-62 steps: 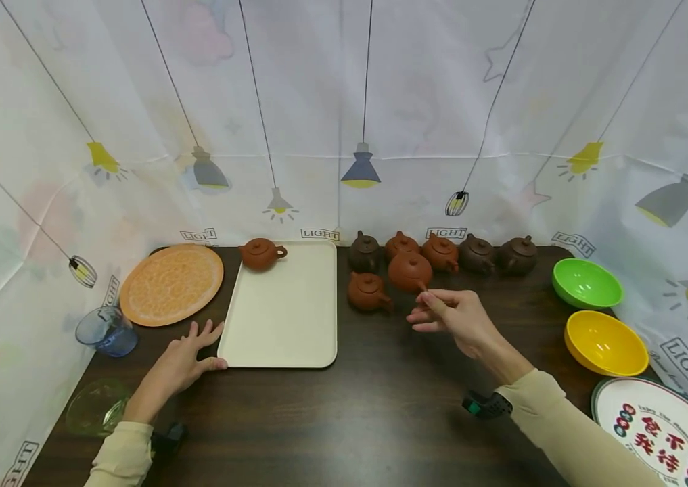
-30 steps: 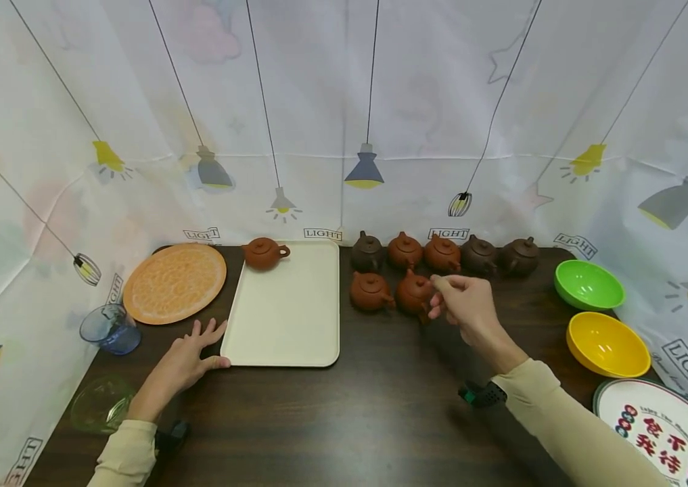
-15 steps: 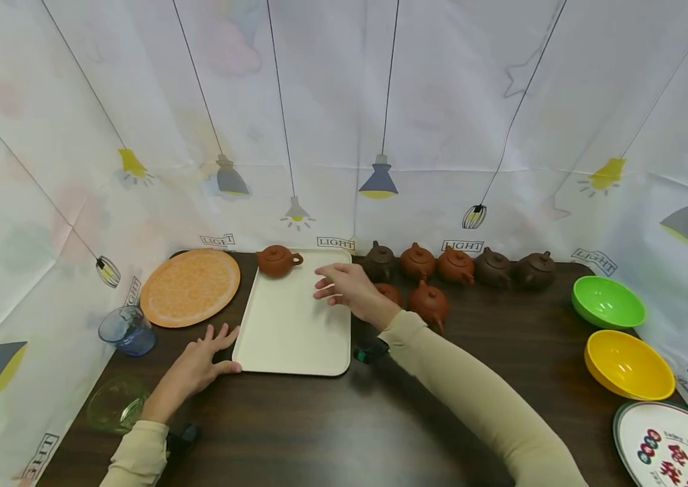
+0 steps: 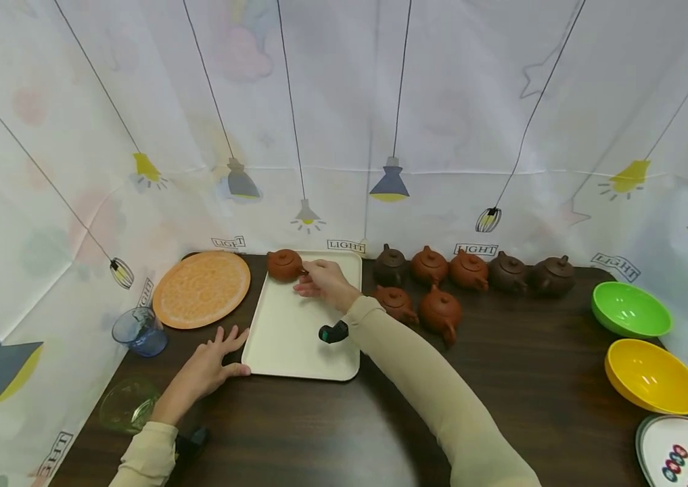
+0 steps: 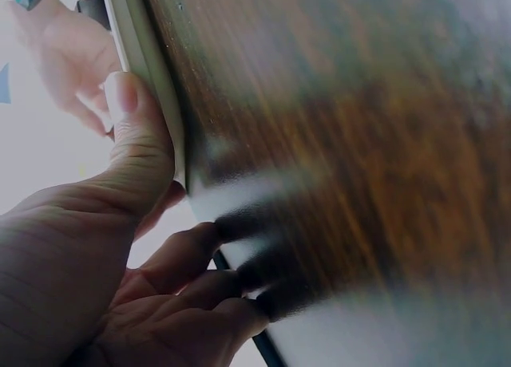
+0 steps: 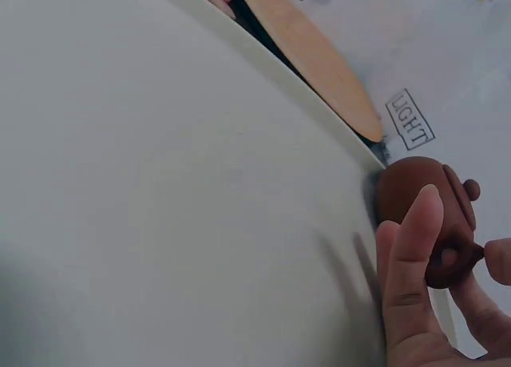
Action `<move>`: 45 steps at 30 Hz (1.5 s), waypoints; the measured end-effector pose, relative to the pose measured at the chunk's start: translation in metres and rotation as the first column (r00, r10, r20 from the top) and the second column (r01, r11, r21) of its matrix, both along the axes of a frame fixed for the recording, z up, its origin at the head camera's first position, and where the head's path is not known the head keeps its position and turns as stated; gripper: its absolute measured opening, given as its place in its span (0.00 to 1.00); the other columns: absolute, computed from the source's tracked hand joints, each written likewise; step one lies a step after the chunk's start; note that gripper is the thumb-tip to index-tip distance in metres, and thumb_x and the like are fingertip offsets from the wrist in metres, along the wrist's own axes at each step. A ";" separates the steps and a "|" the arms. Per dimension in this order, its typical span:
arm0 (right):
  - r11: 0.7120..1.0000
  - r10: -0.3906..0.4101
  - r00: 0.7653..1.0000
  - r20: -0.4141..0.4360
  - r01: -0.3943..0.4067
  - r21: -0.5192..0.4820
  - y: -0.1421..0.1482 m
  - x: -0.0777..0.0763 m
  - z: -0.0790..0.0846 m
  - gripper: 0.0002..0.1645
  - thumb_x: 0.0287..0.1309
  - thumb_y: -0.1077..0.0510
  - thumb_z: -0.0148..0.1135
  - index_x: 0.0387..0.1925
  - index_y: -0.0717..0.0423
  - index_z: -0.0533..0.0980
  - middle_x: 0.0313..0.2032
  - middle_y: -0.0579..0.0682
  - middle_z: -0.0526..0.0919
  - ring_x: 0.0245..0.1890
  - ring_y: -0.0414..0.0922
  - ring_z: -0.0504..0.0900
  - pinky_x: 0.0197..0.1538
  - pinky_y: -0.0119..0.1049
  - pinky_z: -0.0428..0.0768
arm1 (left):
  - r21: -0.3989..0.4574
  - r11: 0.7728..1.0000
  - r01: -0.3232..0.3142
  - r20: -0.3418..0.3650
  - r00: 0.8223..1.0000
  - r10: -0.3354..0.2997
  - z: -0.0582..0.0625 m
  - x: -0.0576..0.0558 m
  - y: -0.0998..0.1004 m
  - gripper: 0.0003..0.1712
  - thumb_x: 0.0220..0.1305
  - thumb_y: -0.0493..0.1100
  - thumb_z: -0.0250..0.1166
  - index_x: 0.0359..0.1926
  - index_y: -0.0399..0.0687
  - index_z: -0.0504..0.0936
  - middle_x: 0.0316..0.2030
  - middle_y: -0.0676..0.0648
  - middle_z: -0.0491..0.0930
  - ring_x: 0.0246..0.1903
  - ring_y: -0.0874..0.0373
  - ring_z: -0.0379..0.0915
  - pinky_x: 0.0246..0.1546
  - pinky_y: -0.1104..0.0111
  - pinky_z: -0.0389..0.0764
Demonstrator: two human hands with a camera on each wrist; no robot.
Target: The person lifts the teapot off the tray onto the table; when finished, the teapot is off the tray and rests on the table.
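Note:
At the far left corner of the cream tray (image 4: 295,345) sits a small reddish-brown teapot (image 4: 283,264), its handle towards the right. My right hand (image 4: 327,283) reaches over the tray and pinches that handle; the right wrist view shows thumb and fingers around the handle of the teapot (image 6: 407,190). My left hand (image 4: 210,362) lies at the tray's near left corner with its fingers spread. In the left wrist view, the thumb of the left hand (image 5: 88,215) rests on the rim of the tray (image 5: 148,56), and the other fingertips touch the dark table (image 5: 359,183).
Right of the tray stand several brown and dark teapots (image 4: 470,269), with two reddish ones (image 4: 440,310) in front. An orange round board (image 4: 202,289), a blue glass (image 4: 141,331) and a green glass bowl (image 4: 130,404) are left. Green (image 4: 631,310) and yellow bowls (image 4: 654,377) and a plate (image 4: 684,450) stand right.
My right hand has let go of a reddish teapot, now in the front row, and moved left over the tray to the teapot there. My left hand stays at the tray corner.

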State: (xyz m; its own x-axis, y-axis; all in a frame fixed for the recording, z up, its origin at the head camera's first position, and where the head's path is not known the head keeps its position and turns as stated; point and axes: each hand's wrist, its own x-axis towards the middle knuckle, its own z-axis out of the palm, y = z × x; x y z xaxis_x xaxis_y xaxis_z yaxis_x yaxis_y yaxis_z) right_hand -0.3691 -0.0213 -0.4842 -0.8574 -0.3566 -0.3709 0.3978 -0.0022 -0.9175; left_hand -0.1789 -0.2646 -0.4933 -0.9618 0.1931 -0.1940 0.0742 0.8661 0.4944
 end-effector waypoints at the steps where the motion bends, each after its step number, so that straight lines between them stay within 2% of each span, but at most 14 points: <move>1: 1.000 -0.008 1.000 -0.009 0.008 -0.003 -0.002 0.002 -0.001 0.25 0.84 0.50 0.54 0.69 0.64 0.74 0.50 0.62 0.84 0.35 0.44 0.93 0.39 0.32 0.91 | -0.001 1.000 -0.003 -0.001 1.000 0.003 0.000 0.000 0.000 0.54 0.64 0.61 0.69 0.83 0.42 0.62 0.80 0.29 0.56 0.75 0.11 0.47 0.73 0.23 0.56; 4: 1.000 -0.008 1.000 -0.023 0.008 -0.010 -0.009 0.008 -0.002 0.26 0.83 0.50 0.56 0.62 0.71 0.78 0.47 0.63 0.85 0.30 0.42 0.92 0.43 0.34 0.92 | -0.017 1.000 0.004 -0.004 1.000 -0.004 0.000 0.000 0.001 0.55 0.62 0.63 0.69 0.83 0.42 0.62 0.80 0.28 0.57 0.75 0.12 0.47 0.72 0.24 0.57; 10: 0.998 -0.032 0.999 0.007 0.033 -0.051 -0.013 0.020 0.001 0.21 0.81 0.56 0.58 0.55 0.73 0.83 0.46 0.58 0.87 0.29 0.41 0.93 0.52 0.35 0.91 | -0.015 1.000 0.004 0.015 1.000 -0.004 0.000 0.002 0.003 0.56 0.62 0.65 0.67 0.83 0.42 0.61 0.80 0.28 0.55 0.75 0.12 0.48 0.72 0.24 0.60; 14: 0.997 -0.029 0.999 -0.015 0.028 -0.069 -0.005 0.025 0.012 0.19 0.79 0.59 0.57 0.52 0.74 0.83 0.47 0.60 0.87 0.30 0.41 0.93 0.54 0.36 0.91 | -0.015 1.000 -0.002 0.002 1.000 0.002 0.002 0.003 0.004 0.56 0.62 0.66 0.67 0.83 0.42 0.61 0.80 0.28 0.56 0.73 0.11 0.49 0.70 0.24 0.62; 17: 0.998 -0.009 0.999 -0.039 0.006 -0.056 0.011 0.032 0.025 0.18 0.78 0.60 0.58 0.50 0.74 0.84 0.48 0.62 0.86 0.30 0.40 0.92 0.53 0.36 0.91 | -0.016 1.000 0.006 -0.005 1.000 -0.006 0.003 0.003 0.005 0.56 0.62 0.66 0.67 0.83 0.41 0.61 0.80 0.27 0.55 0.73 0.10 0.49 0.70 0.24 0.62; 20: 0.999 -0.018 0.998 -0.052 0.017 -0.029 0.040 0.044 0.038 0.17 0.77 0.60 0.60 0.48 0.73 0.85 0.45 0.61 0.87 0.30 0.40 0.92 0.51 0.35 0.91 | -0.010 1.000 0.016 0.002 1.000 -0.016 0.000 0.004 0.008 0.56 0.63 0.65 0.66 0.83 0.41 0.61 0.80 0.27 0.55 0.73 0.10 0.48 0.70 0.24 0.62; 23: 0.999 -0.031 0.997 -0.075 0.032 0.009 0.079 0.062 0.053 0.17 0.78 0.60 0.60 0.50 0.73 0.85 0.43 0.57 0.86 0.32 0.41 0.92 0.52 0.35 0.91 | -0.010 1.000 0.019 0.008 1.000 -0.019 0.002 0.004 0.008 0.57 0.63 0.66 0.66 0.83 0.41 0.60 0.80 0.27 0.55 0.72 0.09 0.49 0.70 0.24 0.62; 29: 0.991 -0.014 0.989 -0.149 0.033 0.127 0.181 0.104 0.079 0.24 0.82 0.56 0.55 0.63 0.72 0.80 0.50 0.58 0.85 0.40 0.40 0.92 0.58 0.38 0.89 | -0.022 0.999 0.025 0.007 1.000 -0.025 0.007 0.003 0.005 0.57 0.63 0.66 0.66 0.83 0.40 0.60 0.80 0.27 0.54 0.70 0.07 0.50 0.69 0.23 0.61; 34: 0.967 -0.066 0.980 -0.186 0.109 0.230 0.269 0.130 0.088 0.31 0.83 0.49 0.55 0.69 0.73 0.74 0.48 0.50 0.86 0.44 0.37 0.92 0.58 0.31 0.88 | -0.033 0.999 0.037 0.001 0.999 -0.037 0.009 0.003 0.004 0.58 0.63 0.68 0.65 0.83 0.40 0.59 0.80 0.27 0.54 0.70 0.07 0.51 0.70 0.23 0.60; 37: 0.957 -0.125 0.976 -0.180 0.167 0.239 0.313 0.138 0.084 0.33 0.82 0.46 0.58 0.67 0.73 0.75 0.45 0.44 0.88 0.44 0.36 0.93 0.55 0.28 0.88 | -0.040 0.998 0.042 -0.010 0.999 -0.043 0.010 0.002 0.003 0.58 0.63 0.68 0.65 0.83 0.39 0.59 0.80 0.26 0.55 0.70 0.08 0.51 0.70 0.24 0.60; 40: 0.949 -0.160 0.971 -0.175 0.200 0.245 0.344 0.142 0.070 0.33 0.82 0.47 0.56 0.68 0.75 0.74 0.43 0.41 0.88 0.43 0.35 0.92 0.53 0.27 0.88 | -0.043 0.998 0.044 -0.014 0.999 -0.045 0.010 0.002 0.002 0.58 0.63 0.68 0.65 0.83 0.39 0.59 0.80 0.26 0.54 0.70 0.08 0.52 0.71 0.24 0.60; 45: 0.934 -0.185 0.973 -0.141 0.219 0.282 0.362 0.146 0.038 0.35 0.85 0.49 0.51 0.71 0.78 0.69 0.44 0.42 0.86 0.42 0.34 0.92 0.52 0.27 0.88 | -0.047 0.998 0.048 0.003 0.999 -0.048 0.007 0.004 0.004 0.59 0.62 0.69 0.64 0.83 0.38 0.59 0.80 0.26 0.54 0.69 0.07 0.52 0.70 0.23 0.61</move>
